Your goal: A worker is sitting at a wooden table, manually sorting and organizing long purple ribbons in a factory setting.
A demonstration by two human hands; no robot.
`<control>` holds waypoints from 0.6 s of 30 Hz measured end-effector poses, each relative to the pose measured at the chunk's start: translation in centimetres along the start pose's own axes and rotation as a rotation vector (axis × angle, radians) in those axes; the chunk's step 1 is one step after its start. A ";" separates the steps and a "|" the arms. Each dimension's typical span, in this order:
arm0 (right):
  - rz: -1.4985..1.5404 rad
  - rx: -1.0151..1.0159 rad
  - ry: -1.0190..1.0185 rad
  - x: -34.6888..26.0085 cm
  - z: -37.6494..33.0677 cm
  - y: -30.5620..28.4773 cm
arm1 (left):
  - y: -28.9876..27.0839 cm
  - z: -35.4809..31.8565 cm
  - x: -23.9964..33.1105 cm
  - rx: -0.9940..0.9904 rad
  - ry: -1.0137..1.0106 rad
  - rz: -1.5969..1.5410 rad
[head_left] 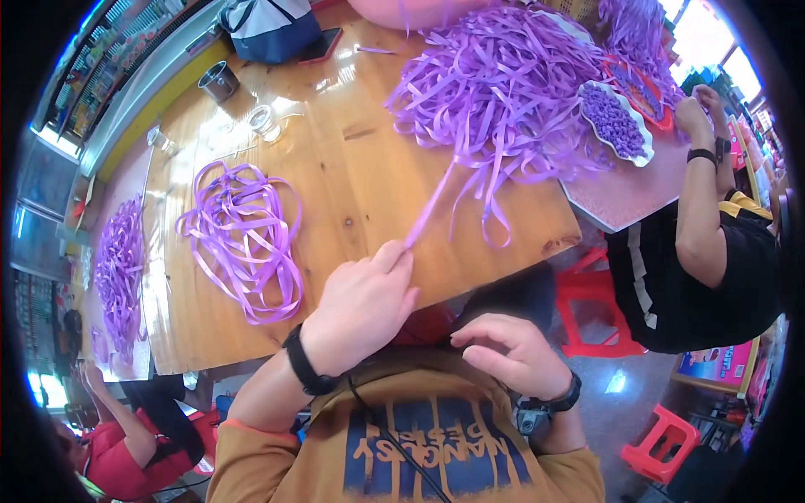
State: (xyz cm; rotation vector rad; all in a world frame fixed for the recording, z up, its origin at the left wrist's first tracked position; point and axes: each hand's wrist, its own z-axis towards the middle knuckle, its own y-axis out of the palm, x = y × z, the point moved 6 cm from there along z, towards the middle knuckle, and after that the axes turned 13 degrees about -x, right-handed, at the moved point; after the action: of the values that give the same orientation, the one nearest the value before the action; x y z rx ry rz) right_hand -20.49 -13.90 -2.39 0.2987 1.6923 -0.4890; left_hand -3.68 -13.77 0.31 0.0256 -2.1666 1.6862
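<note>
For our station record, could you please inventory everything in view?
ribbon pile: one, purple, upper right
ribbon bundle: one, purple, table's left
side heap: one, purple, far left
beads: many, purple, in white dish
tray: one, red, beside dish
table: one, brown, centre
container: one, pink, top
cup: one, grey, upper left
bag: one, blue-white, top left
stools: two, red, right
people: two, black and red clothing, either side
left hand: one, bare, pinching ribbon
right hand: one, bare, lower centre

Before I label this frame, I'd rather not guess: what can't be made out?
Head view:
Far end of the ribbon in the left fingers: hidden by the purple pile.
Right hand, palm side: facing away.
Pink rounded object: cut off by upper edge.
Shapes of purple pieces in white dish: too small.
</note>
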 end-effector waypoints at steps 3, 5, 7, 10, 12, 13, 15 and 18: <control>0.087 0.016 0.044 0.1 -0.3 -0.9 | -0.4 -1.9 -0.3 0.076 0.021 -0.058; 0.134 0.043 0.036 0.3 -0.3 -1.1 | 0.1 -3.0 -1.1 -0.017 0.008 -0.321; 0.221 0.097 0.013 0.5 0.0 -1.2 | 0.4 -3.9 -2.0 -0.005 -0.073 -0.410; 0.255 0.093 0.000 0.2 1.1 -0.7 | -0.1 -3.9 -2.8 0.074 -0.184 -0.447; 0.270 0.077 0.008 -0.3 1.8 -0.2 | -0.9 -3.1 -2.8 0.146 -0.216 -0.395; 0.218 0.041 0.001 -0.9 2.2 0.2 | -1.3 -2.5 -2.2 0.184 -0.169 -0.308; 0.154 0.005 -0.003 -1.5 2.6 0.7 | -1.8 -1.5 -1.6 0.233 -0.119 -0.226; 0.131 -0.037 -0.056 -1.8 2.7 1.5 | 0.0 0.2 -1.8 0.066 -0.141 -0.020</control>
State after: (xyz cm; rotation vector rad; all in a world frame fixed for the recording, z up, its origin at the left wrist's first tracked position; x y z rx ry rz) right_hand -17.13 -13.78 -1.22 0.3634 1.6140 -0.3655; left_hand -2.09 -14.41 -0.29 0.1891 -2.2020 1.7927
